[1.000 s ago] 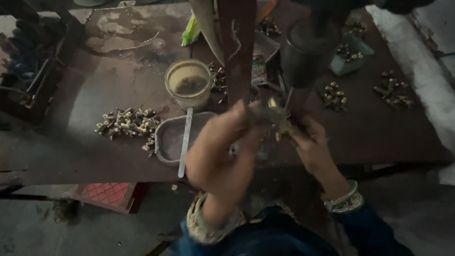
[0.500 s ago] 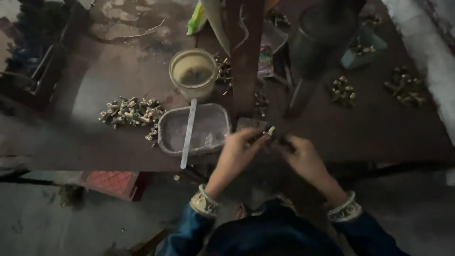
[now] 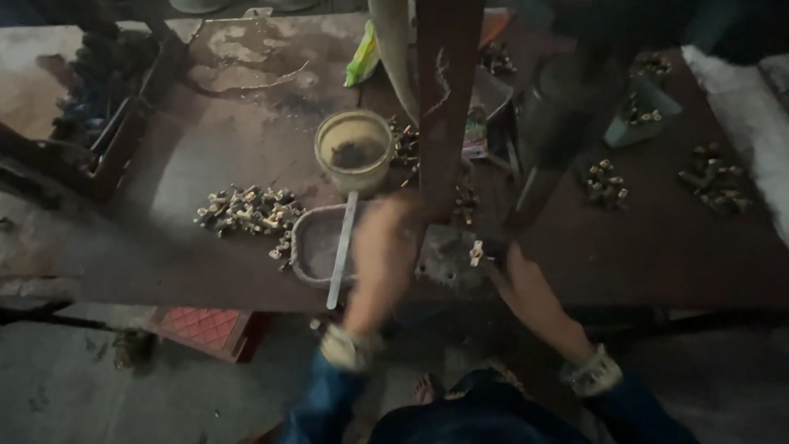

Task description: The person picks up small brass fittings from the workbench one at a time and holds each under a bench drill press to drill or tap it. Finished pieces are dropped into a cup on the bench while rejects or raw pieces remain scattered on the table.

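Brass fitting (image 3: 475,252) is sitting at the right hand's (image 3: 511,271) fingertips, pinched there above the dark workbench (image 3: 657,247); the blurred left hand (image 3: 386,238) is reaching up beside the tray (image 3: 316,247), its grip impossible to tell.

A small pale metal fitting (image 3: 475,252) — stubby, knobbed, standing roughly upright — sits at the near edge of the dark workbench (image 3: 657,247), pinched at fingertips.
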